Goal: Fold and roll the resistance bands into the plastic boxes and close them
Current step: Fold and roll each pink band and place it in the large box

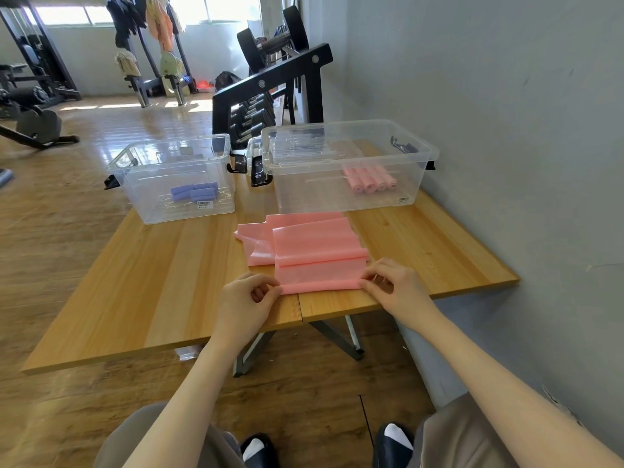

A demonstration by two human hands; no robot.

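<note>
The pink band [314, 251] lies flat on the wooden table [152, 282], just in front of the right box, with its near edge turned over into a thin roll close to the table's near edge. The left hand [244, 300] pinches the left end of that roll between thumb and curled fingers; the right hand [393, 287] pinches the right end the same way. The band appears to be thin, soft, light sheet material, probably stretchy and slightly tacky; it will not hold a shape unaided and is likely to spring open if released. Judged best hold: at both ends of the roll, as now, with even pressure so the roll advances straight and does not cone to one side. The loose folded portion at the far left of the band may skew the roll unless kept aligned. Count: one pink band on the table. Two clear plastic boxes stand at the far side, both open: the left box [175, 177] holds purple rolls [194, 192], about three or four, the exact number not resolvable; the right box [347, 163] holds four pink rolls [369, 182], side by side. A clear part, possibly a lid, stands between the boxes, partly hidden. Black clips hang on the box ends.
</note>
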